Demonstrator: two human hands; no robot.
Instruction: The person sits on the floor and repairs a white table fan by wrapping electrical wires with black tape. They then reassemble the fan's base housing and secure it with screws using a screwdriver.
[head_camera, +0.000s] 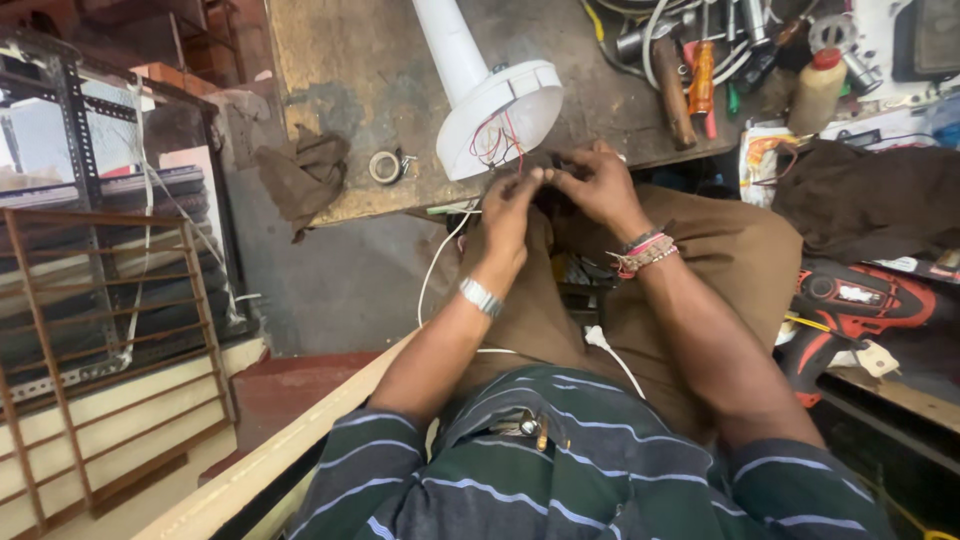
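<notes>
Head view shows two hands meeting at the table edge, fingertips pinched together on fine wiring. Left hand (508, 212) has its fingers drawn narrow, thumb against forefinger, closed on what appears to be a thin wire end, though the strand itself is too small to make out with certainty. Right hand (598, 183) is likewise pinched shut, its fingertips touching those of the left hand. One white fan base (500, 105) lies on its side on the worn table (350, 60), its open underside turned toward the hands, just beyond the fingertips. A small bundle of red and dark wires (492, 142) hangs out of that opening and runs down to the pinch point. One white cable (432, 268) drops from below the base, passing beside the left forearm. One metal watch band (480, 296) sits on the left wrist; several bead and thread bracelets (643, 252) sit on the right wrist. On the table to the left of the base lies one small tape roll (384, 166) and one brown rag (305, 175). At the far right of the table, well apart from the hands, are one orange-handled screwdriver (701, 78), one wooden-handled tool (675, 95) and one red-capped bottle (817, 90).
</notes>
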